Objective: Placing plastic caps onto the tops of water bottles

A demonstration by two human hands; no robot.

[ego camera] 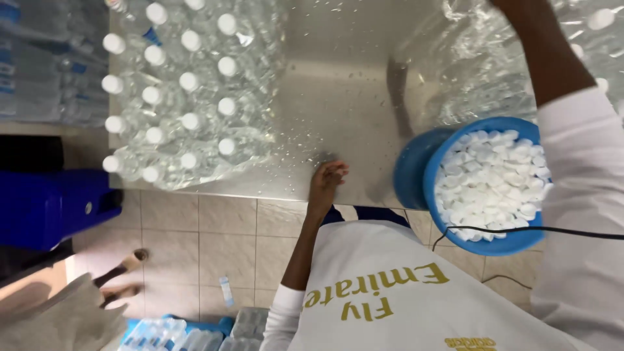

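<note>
I read this as a small water-bottling workroom — a wet stainless steel table [338, 97] carries shrink-wrapped packs of clear plastic bottles with white caps [185, 91], beside a round blue plastic tub of loose white caps [416, 172]. Beige tiled floor [214, 247] — more wrapped bottle packs [162, 335] lie there.

You stood at a wet steel worktop [338, 97] over a beige tiled floor [208, 240], beside a blue crate [52, 208].

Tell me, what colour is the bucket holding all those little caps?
The bucket is blue, and the caps inside it are white. The head view shows it best.
</note>
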